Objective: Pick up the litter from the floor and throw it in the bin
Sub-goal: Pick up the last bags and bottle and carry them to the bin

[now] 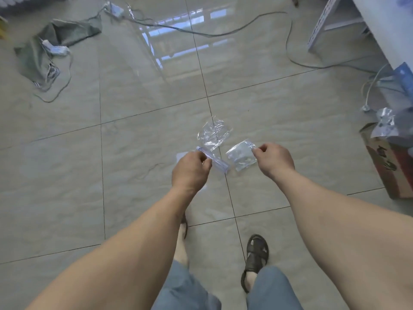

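left grip: a rolled clear bag is pinched | right grip: a flat clear bag is pinched by its corner | crumpled film is left on the floor just beyond both grips | bin is not seen

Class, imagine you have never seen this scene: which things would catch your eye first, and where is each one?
First, the two hands in the middle: the left hand grips a rolled clear plastic wrapper, and the right hand pinches a small clear plastic bag. Just beyond them a crumpled clear film lies on the tiled floor. At far left, a green sack sprawls among cables.
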